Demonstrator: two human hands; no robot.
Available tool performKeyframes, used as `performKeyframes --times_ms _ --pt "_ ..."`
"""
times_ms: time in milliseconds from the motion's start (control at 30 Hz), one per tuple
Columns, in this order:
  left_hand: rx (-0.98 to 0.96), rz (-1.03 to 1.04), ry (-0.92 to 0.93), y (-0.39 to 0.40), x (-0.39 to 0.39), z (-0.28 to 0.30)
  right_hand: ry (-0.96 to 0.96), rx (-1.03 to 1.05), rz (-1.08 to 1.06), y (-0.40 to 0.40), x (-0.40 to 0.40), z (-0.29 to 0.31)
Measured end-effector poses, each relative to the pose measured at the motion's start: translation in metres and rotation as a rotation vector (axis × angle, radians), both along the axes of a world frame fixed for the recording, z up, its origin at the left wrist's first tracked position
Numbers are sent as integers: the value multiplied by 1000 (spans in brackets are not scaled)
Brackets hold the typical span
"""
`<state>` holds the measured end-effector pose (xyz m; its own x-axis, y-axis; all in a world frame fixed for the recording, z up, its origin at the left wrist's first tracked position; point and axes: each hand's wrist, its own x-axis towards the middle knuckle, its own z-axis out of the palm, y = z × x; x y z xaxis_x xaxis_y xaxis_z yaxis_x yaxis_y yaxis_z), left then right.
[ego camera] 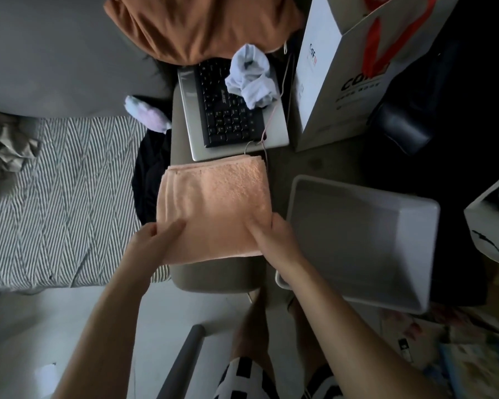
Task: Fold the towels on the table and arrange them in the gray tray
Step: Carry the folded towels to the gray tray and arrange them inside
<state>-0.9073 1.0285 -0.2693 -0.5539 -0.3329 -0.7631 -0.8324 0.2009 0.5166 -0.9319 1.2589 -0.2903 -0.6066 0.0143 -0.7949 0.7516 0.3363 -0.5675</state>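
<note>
— Peach terry towel (213, 208) lay folded on the bench (213, 273), just left of the gray tray (360, 296), which held nothing. Folding looked near done.

— Hands?

— Left hand (153, 240) and right hand (274, 234) each gripped a near corner, forearms extended. Next move, judged: lift it across into the tray, keeping the layers together.

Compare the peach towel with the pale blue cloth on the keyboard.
The peach towel lies folded flat in layers on the table, with both hands on its near edge; the pale blue cloth sits crumpled and untouched on the keyboard. The peach towel covers more area. Neither is in the gray tray yet.
</note>
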Motion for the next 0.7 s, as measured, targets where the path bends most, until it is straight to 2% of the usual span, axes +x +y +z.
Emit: performKeyframes --times_ms 100,200,400,500,567,700 --pt "143 82 14 -2 7 -4 0 36 15 -4 0 3" --pt "203 117 50 -3 12 -7 25 77 25 -2 2 8" --pt "347 201 63 -4 17 -10 -11 143 258 7 12 29" --pt "416 245 45 -1 18 -12 -35 147 140 14 7 35" --pt "434 245 65 -1 16 -11 -90 79 51 16 2 34" --pt "499 170 121 -3 15 3 -253 -308 -285 18 -12 31"
